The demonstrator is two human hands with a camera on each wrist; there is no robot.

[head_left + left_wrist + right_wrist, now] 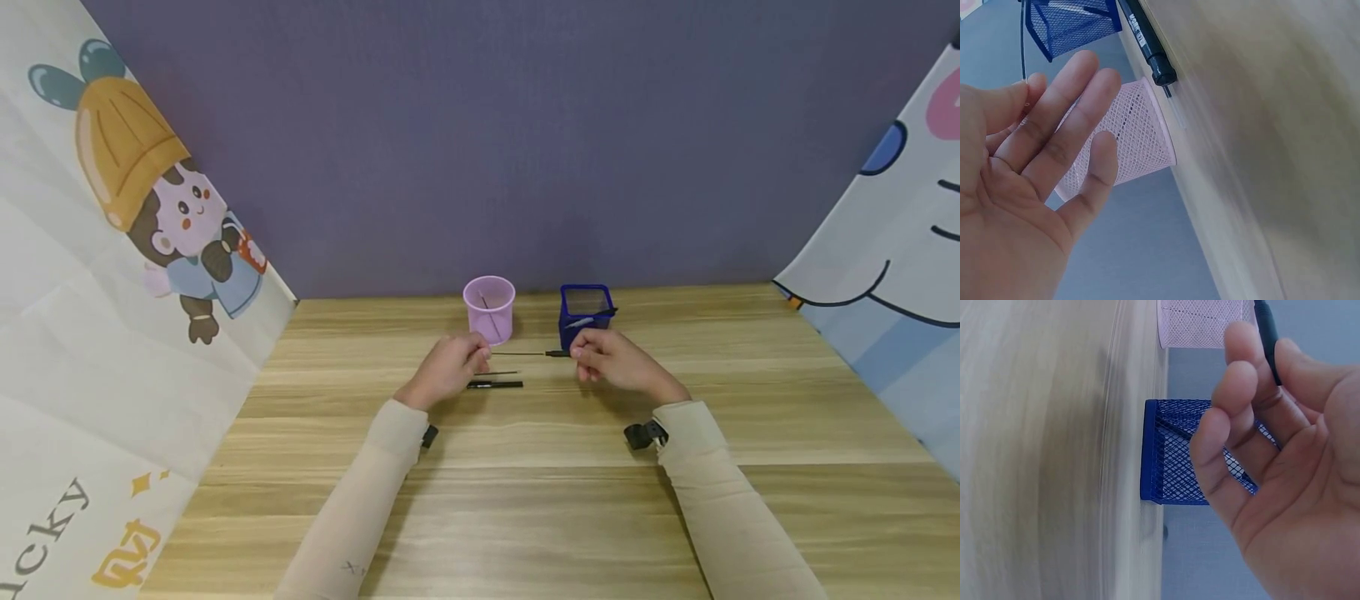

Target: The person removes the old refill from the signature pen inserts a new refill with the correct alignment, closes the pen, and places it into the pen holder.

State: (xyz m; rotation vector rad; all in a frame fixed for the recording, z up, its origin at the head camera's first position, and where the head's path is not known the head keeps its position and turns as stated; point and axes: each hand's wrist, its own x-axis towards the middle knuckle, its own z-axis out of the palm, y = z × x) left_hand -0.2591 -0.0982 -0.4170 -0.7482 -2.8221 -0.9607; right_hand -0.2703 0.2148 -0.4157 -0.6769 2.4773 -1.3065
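Observation:
My left hand pinches one end of a thin pen refill between thumb and index finger, the other fingers spread. The refill runs level to the right and meets a short black pen part, pinched by the thumb and index finger of my right hand. In the right wrist view this part looks dark and tapered; how far the refill sits in it is hidden. Below, on the table, lie a black pen and another thin refill, both near my left hand.
Behind my left hand stands a round pink mesh holder with a thin refill inside. Behind my right hand is a square blue mesh holder containing dark pen parts. A purple-grey panel rises behind the wooden table.

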